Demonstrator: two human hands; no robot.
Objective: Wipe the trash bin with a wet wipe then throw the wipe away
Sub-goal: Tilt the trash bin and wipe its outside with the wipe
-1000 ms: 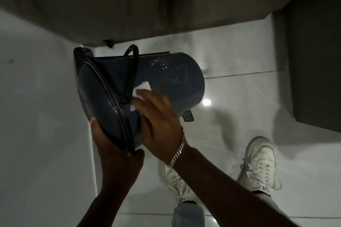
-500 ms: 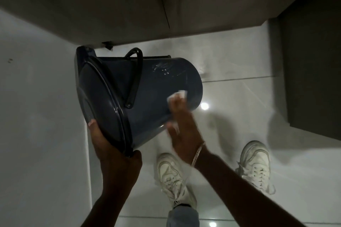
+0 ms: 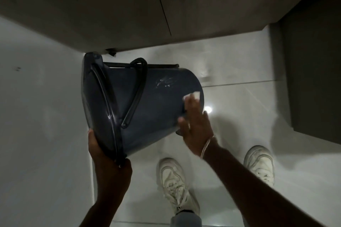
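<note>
Fingers [image 3: 191, 103] of the right hand [image 3: 196, 131], held together, press a white wet wipe [image 3: 193, 96] against the tilted blue trash bin [image 3: 158, 107] near its base; the left hand [image 3: 108, 167] grips the bin's rim, above white sneakers [image 3: 175, 184].

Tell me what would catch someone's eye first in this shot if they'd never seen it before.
Mid-frame, a dark blue trash bin is held tipped on its side above the pale tiled floor, lid end toward the left. The left hand grips its rim from below, while the right hand presses a white wet wipe against the wall near the base. Lower right, two white sneakers stand on the tiles.
</note>
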